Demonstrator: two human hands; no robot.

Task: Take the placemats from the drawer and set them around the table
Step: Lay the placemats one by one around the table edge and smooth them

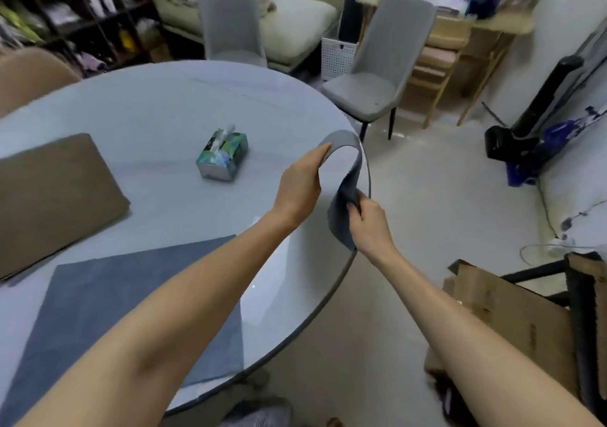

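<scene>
Both my hands hold one grey placemat (348,177) that arches in the air over the right edge of the round pale table (147,114). My left hand (300,185) grips its upper end, and my right hand (368,221) pinches its lower end. A blue-grey placemat (108,302) lies flat on the table at the near edge, partly under my left forearm. A brown placemat (52,196) lies flat on the table's left side.
A green tissue box (222,156) stands near the table's middle. Two grey chairs (381,65) (230,19) stand beyond the table. Flattened cardboard (505,311) and a dark chair frame are at the right, with a vacuum (538,121) and cables on the floor.
</scene>
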